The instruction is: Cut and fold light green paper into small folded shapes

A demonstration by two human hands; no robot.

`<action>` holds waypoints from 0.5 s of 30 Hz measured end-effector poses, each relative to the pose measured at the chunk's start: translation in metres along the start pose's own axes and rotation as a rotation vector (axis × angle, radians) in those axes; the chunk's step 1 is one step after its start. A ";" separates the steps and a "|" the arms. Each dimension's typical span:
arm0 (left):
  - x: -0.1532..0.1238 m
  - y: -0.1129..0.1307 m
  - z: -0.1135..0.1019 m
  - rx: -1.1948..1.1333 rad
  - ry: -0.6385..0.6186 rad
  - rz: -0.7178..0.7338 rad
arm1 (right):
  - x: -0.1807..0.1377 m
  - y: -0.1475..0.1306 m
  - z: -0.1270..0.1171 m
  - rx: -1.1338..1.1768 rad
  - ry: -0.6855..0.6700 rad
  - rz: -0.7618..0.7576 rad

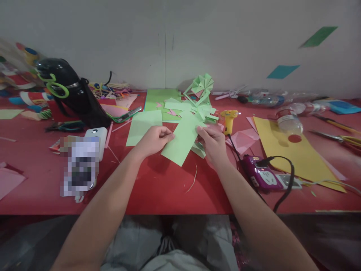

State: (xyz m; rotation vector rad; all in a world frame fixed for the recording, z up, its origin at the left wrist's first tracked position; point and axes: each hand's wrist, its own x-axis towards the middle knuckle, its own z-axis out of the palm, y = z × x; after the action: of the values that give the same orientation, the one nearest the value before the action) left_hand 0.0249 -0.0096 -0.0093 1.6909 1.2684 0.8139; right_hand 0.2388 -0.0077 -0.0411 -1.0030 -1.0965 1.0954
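A light green sheet of paper (182,141) is held tilted above the red table, between both hands. My left hand (155,141) pinches its left edge, fingers curled. My right hand (213,143) grips the right edge with the thumb on top. Under and left of my left hand lies another light green sheet (141,126). Behind the held paper are several green paper scraps (204,111) and a folded green paper flower (203,86) on a strip frame. A green pad (160,98) lies beneath some scraps.
Right of my hands are a yellow glue gun (229,120), a purple power strip (262,175), yellow paper (299,158), a plastic bottle (290,122) and scissors (338,138). To the left are a black bottle (73,90), a utility knife (128,114), a white device (98,137) and pliers (66,127).
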 end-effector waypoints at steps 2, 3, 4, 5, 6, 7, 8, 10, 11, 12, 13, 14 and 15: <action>0.002 0.001 0.001 0.062 0.046 0.002 | -0.001 -0.001 0.001 0.018 0.010 -0.010; 0.002 0.001 0.001 0.085 0.062 0.006 | -0.001 -0.001 0.001 0.027 0.012 -0.009; 0.003 0.001 0.001 0.097 0.071 0.009 | -0.001 -0.001 0.002 0.034 0.013 -0.006; 0.003 0.000 0.002 0.101 0.078 0.012 | 0.000 -0.001 0.002 0.040 0.014 -0.001; 0.004 0.000 0.002 0.103 0.079 0.018 | 0.000 -0.001 0.001 0.048 0.017 0.005; 0.004 -0.001 0.001 0.105 0.076 0.028 | 0.001 -0.001 0.001 0.058 0.022 0.010; 0.003 -0.002 0.001 0.111 0.073 0.039 | 0.002 -0.001 0.001 0.071 0.027 0.015; 0.003 -0.004 0.000 0.132 0.066 0.060 | 0.003 -0.001 0.000 0.098 0.027 0.020; 0.002 -0.005 0.000 0.143 0.058 0.066 | 0.003 0.000 -0.001 0.107 0.020 0.022; 0.003 -0.007 -0.001 0.155 0.055 0.069 | 0.003 0.000 -0.001 0.113 0.008 0.024; 0.003 -0.008 -0.001 0.169 0.057 0.070 | 0.003 0.000 -0.001 0.115 -0.006 0.029; 0.003 -0.010 -0.002 0.184 0.067 0.070 | 0.003 0.000 -0.001 0.112 -0.021 0.039; 0.004 -0.011 -0.002 0.200 0.079 0.071 | 0.002 0.000 -0.001 0.105 -0.034 0.055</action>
State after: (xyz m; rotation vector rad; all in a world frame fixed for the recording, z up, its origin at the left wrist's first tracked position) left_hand 0.0195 -0.0043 -0.0182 1.8877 1.3886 0.8260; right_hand 0.2401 -0.0057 -0.0408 -0.9395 -1.0331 1.2065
